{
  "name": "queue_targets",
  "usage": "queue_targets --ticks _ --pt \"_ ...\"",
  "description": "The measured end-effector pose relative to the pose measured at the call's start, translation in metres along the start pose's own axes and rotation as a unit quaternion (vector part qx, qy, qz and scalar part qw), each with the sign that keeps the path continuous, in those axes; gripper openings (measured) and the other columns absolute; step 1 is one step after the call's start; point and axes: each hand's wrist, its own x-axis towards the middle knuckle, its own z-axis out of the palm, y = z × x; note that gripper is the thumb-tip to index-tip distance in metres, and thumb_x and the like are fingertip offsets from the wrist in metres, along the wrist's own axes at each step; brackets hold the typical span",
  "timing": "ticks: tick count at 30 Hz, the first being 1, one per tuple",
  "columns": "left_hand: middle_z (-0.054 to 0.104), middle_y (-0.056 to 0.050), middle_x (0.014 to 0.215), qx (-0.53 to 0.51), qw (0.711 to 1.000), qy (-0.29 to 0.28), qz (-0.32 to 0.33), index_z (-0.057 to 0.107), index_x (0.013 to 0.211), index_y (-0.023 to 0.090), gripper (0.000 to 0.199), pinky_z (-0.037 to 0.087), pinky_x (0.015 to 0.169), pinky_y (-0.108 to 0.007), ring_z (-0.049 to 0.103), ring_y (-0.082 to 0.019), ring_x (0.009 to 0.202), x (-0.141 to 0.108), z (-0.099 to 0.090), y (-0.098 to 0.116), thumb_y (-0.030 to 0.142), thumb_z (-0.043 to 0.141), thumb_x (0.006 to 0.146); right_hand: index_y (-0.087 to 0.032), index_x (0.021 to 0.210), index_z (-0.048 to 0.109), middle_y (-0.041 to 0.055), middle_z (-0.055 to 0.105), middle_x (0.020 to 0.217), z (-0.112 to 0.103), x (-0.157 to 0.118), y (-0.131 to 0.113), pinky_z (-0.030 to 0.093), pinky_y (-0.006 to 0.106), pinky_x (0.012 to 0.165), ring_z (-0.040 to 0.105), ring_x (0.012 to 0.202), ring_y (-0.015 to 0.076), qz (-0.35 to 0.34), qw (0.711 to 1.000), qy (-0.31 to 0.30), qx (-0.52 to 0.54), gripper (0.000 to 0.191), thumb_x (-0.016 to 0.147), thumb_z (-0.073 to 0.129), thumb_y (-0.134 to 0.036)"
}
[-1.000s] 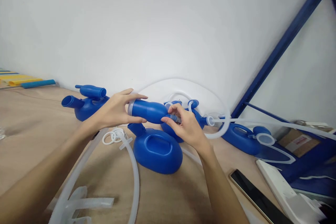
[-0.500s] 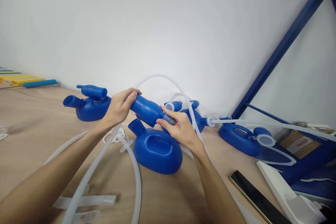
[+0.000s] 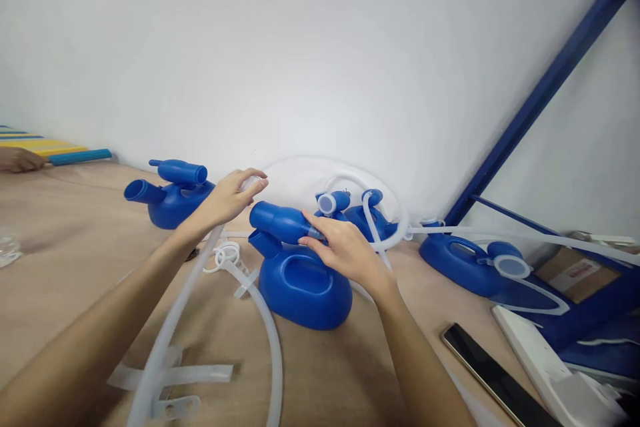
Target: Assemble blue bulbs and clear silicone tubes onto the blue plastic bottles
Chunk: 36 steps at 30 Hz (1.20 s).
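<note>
My right hand [image 3: 347,247] pinches the narrow grey end of a blue funnel-shaped piece [image 3: 280,221]. That piece lies level just above the neck of a blue urinal bottle [image 3: 305,287] with an oval handle opening. Up and to the left, my left hand [image 3: 227,197] is closed round a small whitish translucent cap [image 3: 251,183], apart from the blue piece. A thick translucent hose [image 3: 173,320] runs down beneath my left wrist. Between my arms, white rings [image 3: 226,253] lie beside a second length of hose [image 3: 274,347].
Another blue bottle [image 3: 173,210] with a funnel on top stands at the left. More blue bottles [image 3: 453,257] with hoses are at the right. A phone [image 3: 493,373] and a white power strip [image 3: 530,353] lie near right. Another person's hand [image 3: 20,160] is at far left.
My left hand has let go of the blue piece's wide end and now holds a whitish cap. The blue piece has lowered towards the bottle. Another person's hand has appeared at far left.
</note>
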Motion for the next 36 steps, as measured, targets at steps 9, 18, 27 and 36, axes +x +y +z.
queue_targets --ticks 9,18,27,36 --pt "0.071 -0.008 0.107 -0.141 0.973 -0.166 -0.073 0.068 0.118 0.02 0.048 0.062 0.079 -0.036 0.07 -0.025 0.096 0.007 -0.023 -0.031 0.058 0.057 0.092 -0.015 0.149 0.058 0.0116 0.078 0.115 -0.009 -0.002 0.021 0.056 0.041 0.093 0.075 0.096 0.0261 0.032 0.998 0.041 0.026 0.054 0.101 0.061 -0.04" --pt "0.073 -0.009 0.111 -0.046 0.975 -0.213 -0.049 0.068 0.131 0.026 0.05 0.059 0.086 -0.038 0.07 -0.03 0.102 0.002 -0.05 -0.043 0.05 0.065 0.087 -0.017 0.149 0.057 0.0108 0.078 0.113 -0.008 -0.003 0.019 0.057 0.04 0.09 0.075 0.095 0.0257 0.027 0.999 0.038 0.011 0.054 0.101 0.06 -0.041" --pt "0.074 -0.012 0.113 0.227 0.951 -0.209 0.027 0.079 0.119 0.022 0.05 0.05 0.092 -0.036 0.067 -0.032 0.104 0.013 -0.048 -0.053 0.046 0.053 0.082 -0.014 0.15 0.056 0.0128 0.077 0.12 -0.007 -0.003 0.017 0.057 0.042 0.092 0.074 0.104 0.0284 0.021 0.999 0.007 -0.027 0.054 0.102 0.058 -0.039" --pt "0.075 -0.012 0.101 0.266 0.931 -0.244 0.048 0.077 0.117 0.02 0.048 0.05 0.082 -0.035 0.068 -0.029 0.091 0.019 -0.031 -0.075 0.035 0.051 0.079 -0.018 0.147 0.058 0.0122 0.075 0.125 -0.008 -0.003 0.016 0.058 0.042 0.092 0.074 0.109 0.0295 0.022 0.999 -0.007 -0.047 0.051 0.101 0.06 -0.039"
